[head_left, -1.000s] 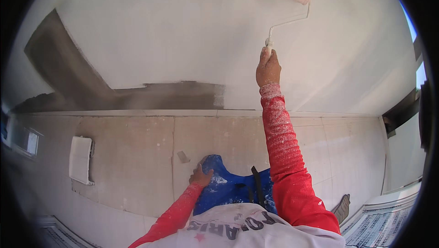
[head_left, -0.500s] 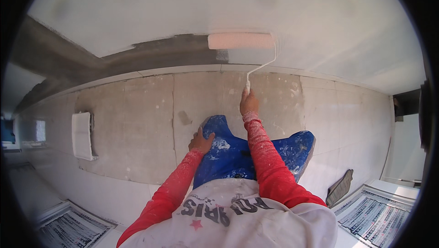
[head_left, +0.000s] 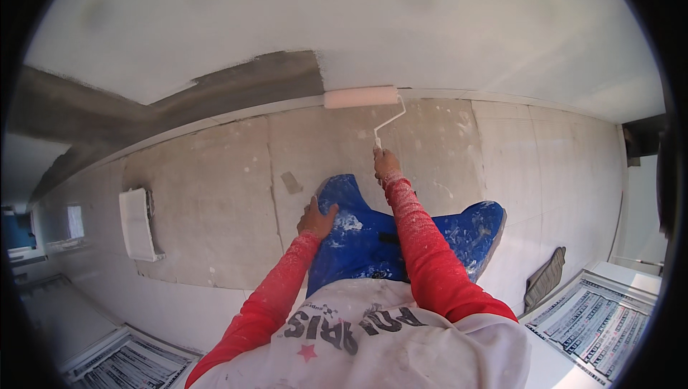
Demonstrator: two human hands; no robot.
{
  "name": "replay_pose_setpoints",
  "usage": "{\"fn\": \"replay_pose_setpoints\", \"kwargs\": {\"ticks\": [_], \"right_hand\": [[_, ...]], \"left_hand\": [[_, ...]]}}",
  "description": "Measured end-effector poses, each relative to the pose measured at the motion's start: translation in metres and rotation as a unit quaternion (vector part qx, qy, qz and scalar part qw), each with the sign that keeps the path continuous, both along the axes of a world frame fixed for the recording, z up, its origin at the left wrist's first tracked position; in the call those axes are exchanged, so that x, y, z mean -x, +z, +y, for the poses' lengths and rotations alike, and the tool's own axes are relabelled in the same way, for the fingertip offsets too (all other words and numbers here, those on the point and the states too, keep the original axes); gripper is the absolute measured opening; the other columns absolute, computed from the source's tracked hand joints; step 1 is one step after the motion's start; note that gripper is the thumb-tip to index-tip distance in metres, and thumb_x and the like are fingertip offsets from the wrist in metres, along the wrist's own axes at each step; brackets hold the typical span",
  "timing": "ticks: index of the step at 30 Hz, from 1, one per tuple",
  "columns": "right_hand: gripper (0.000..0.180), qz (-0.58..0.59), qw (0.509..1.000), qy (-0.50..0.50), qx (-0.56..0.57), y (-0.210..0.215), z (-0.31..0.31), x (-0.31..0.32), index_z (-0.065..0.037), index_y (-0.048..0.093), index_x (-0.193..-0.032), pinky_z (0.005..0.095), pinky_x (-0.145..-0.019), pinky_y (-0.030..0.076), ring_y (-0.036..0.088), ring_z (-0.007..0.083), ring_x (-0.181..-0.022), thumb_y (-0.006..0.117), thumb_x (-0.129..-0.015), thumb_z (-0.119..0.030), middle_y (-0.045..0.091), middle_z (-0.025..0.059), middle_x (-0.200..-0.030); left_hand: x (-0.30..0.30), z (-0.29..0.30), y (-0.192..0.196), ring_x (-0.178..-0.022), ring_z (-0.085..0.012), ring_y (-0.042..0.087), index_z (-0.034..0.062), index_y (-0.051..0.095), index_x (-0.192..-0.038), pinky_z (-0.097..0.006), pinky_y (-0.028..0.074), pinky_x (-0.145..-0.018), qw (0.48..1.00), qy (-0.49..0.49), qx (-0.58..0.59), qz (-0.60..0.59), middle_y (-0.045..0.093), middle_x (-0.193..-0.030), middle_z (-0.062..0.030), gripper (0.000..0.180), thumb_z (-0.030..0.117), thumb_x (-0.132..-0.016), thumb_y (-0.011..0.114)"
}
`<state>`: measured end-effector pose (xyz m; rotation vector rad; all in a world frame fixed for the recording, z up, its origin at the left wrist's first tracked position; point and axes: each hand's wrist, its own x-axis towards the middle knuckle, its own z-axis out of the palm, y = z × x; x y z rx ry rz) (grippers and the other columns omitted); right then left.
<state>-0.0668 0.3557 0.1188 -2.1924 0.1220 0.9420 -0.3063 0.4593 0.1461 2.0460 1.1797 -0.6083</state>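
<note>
My right hand (head_left: 388,164) is closed around the handle of a paint roller (head_left: 360,97). Its pale pink sleeve lies level along the foot of the wall, just above the floor. Fresh white paint covers the wall (head_left: 401,38) above and to the right of the roller. To its left a bare grey-brown strip (head_left: 251,77) still shows, with a ragged upper edge. My left hand (head_left: 316,220) rests on my left knee, on paint-spotted blue trousers (head_left: 351,235), thumb and fingers apart, holding nothing.
A white paint tray (head_left: 138,224) stands on the floor at the left. Bare, paint-spotted boards or sheets (head_left: 208,195) cover the floor under me, with pale tiles (head_left: 573,181) on the right. A dark, flat striped item (head_left: 545,278) lies behind at the right, beside framed panels (head_left: 591,331).
The roller has moved down the wall to its foot, drawn by my right hand. White now covers the grey patch that was under it. My left hand stays on the knee.
</note>
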Motion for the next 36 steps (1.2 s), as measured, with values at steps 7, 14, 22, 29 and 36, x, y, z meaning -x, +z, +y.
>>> {"fn": "replay_pose_setpoints", "kwargs": {"ticks": [7, 14, 22, 29, 36], "right_hand": [[0.051, 0.034, 0.999, -0.029, -0.024, -0.002, -0.025, 0.002, 0.001, 0.063, -0.115, 0.0416, -0.047, 0.051, 0.067, 0.0269, -0.057, 0.048, -0.103, -0.046, 0.068, 0.0168, -0.083], [0.05, 0.008, 0.999, -0.026, -0.041, -0.021, -0.02, -0.032, 0.001, 0.063, -0.109, 0.0403, -0.049, 0.051, 0.066, 0.0258, -0.056, 0.05, -0.103, -0.046, 0.066, 0.0148, -0.078], [0.04, -0.056, 0.977, -0.074, -0.192, 0.059, -0.021, 0.008, -0.005, 0.057, -0.092, 0.0325, -0.038, 0.039, 0.048, 0.0144, -0.041, 0.053, -0.104, -0.044, 0.049, 0.001, -0.059], [0.041, -0.269, 0.937, -0.013, -0.22, 0.134, -0.016, -0.016, 0.002, 0.059, -0.112, 0.0485, -0.067, 0.05, 0.065, 0.0413, -0.072, 0.052, -0.105, -0.038, 0.066, 0.0235, -0.081], [0.039, -0.425, 0.872, 0.018, -0.244, 0.35, 0.021, -0.049, 0.001, 0.055, -0.102, 0.0506, -0.066, 0.049, 0.065, 0.0465, -0.076, 0.049, -0.106, -0.037, 0.065, 0.0253, -0.081]], "left_hand": [[-0.005, -0.001, -0.002, -0.136, -0.0436, 0.049, 0.0084, 0.026, -0.159, -0.05, 0.04, -0.113, 1.0, 0.002, 0.008, -0.004, 0.041, -0.154, -0.0273, 0.099, 0.072, -0.088, 0.051], [-0.01, -0.002, -0.003, -0.137, -0.0419, 0.049, 0.0067, 0.026, -0.159, -0.049, 0.04, -0.113, 1.0, -0.018, 0.011, -0.013, 0.042, -0.153, -0.0271, 0.1, 0.073, -0.088, 0.05], [-0.002, -0.001, -0.002, -0.138, -0.041, 0.048, 0.0068, 0.027, -0.159, -0.049, 0.04, -0.112, 1.0, -0.016, -0.002, -0.003, 0.043, -0.152, -0.0267, 0.1, 0.074, -0.089, 0.049], [-0.012, -0.008, -0.002, -0.134, -0.0425, 0.051, 0.007, 0.029, -0.158, -0.05, 0.042, -0.11, 0.999, -0.025, -0.001, -0.022, 0.047, -0.149, -0.0268, 0.098, 0.073, -0.089, 0.049], [0.007, -0.007, -0.002, -0.134, -0.0409, 0.053, 0.0028, 0.03, -0.157, -0.049, 0.042, -0.111, 0.999, -0.029, -0.006, -0.017, 0.051, -0.145, -0.0291, 0.104, 0.075, -0.086, 0.051]]}}
